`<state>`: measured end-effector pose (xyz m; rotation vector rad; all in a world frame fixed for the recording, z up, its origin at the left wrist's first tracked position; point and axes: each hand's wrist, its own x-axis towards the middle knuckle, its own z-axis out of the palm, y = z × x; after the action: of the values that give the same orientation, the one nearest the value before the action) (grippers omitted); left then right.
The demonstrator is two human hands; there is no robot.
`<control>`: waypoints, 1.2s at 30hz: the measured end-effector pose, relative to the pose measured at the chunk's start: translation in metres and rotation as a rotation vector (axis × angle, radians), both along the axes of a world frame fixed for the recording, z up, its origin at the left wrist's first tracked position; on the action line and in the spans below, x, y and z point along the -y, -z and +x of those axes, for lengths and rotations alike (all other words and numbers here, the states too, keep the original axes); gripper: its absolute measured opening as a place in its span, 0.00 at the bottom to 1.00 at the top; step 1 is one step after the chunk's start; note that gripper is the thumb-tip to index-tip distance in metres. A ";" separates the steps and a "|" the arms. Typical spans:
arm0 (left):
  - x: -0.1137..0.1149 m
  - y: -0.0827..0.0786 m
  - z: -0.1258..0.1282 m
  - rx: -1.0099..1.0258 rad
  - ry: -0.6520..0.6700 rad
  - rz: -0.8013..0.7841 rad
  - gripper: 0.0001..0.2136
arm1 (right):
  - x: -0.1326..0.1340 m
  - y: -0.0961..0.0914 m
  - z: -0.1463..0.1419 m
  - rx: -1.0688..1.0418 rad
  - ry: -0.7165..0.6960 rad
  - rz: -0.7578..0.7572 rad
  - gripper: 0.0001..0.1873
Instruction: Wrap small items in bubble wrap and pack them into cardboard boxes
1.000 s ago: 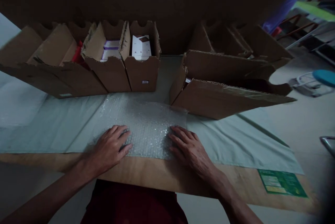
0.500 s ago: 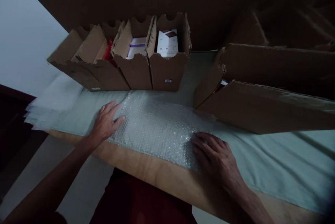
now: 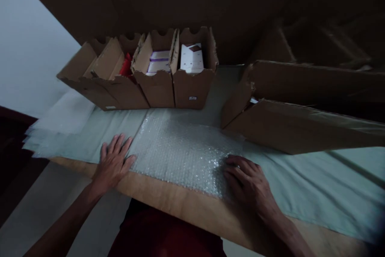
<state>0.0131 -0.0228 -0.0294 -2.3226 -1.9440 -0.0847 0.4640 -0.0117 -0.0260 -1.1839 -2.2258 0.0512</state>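
Note:
A sheet of bubble wrap [image 3: 183, 148] lies flat on a pale green cloth [image 3: 315, 185] that covers a wooden table [image 3: 192, 213]. My left hand [image 3: 114, 162] lies flat, fingers stretched out, at the sheet's left edge, mostly on the cloth. My right hand [image 3: 248, 183] rests palm down with fingers slightly curled on the sheet's near right corner. Neither hand holds anything.
A row of open cardboard bins [image 3: 156, 76] stands at the back, holding white, purple-striped and red packs. A long cardboard box [image 3: 300, 124] lies to the right. A stack of translucent sheets [image 3: 60, 116] sits at the left end of the table.
The view has swung left. My left hand slid from on the bubble wrap to its left edge, then back toward me. My right hand stayed at the sheet's right corner.

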 end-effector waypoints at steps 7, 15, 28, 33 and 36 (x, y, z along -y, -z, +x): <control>0.004 -0.017 -0.008 0.140 0.033 0.078 0.24 | 0.001 -0.010 0.006 0.001 -0.016 -0.087 0.10; -0.083 -0.036 0.106 0.216 0.375 0.056 0.23 | -0.019 -0.033 -0.026 0.163 -0.029 -0.172 0.12; -0.022 -0.011 0.103 0.124 0.392 -0.052 0.27 | 0.000 -0.014 -0.037 0.175 -0.191 -0.339 0.23; -0.025 -0.024 0.098 0.171 0.383 -0.010 0.21 | -0.003 -0.013 -0.035 0.148 -0.198 -0.332 0.17; -0.024 -0.031 0.094 0.161 0.389 0.004 0.17 | 0.000 -0.011 -0.034 0.119 -0.209 -0.323 0.15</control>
<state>0.1069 0.0007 0.0013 -2.7334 -1.5179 -0.3154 0.4298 -0.0114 -0.0153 -1.1358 -2.5073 0.4509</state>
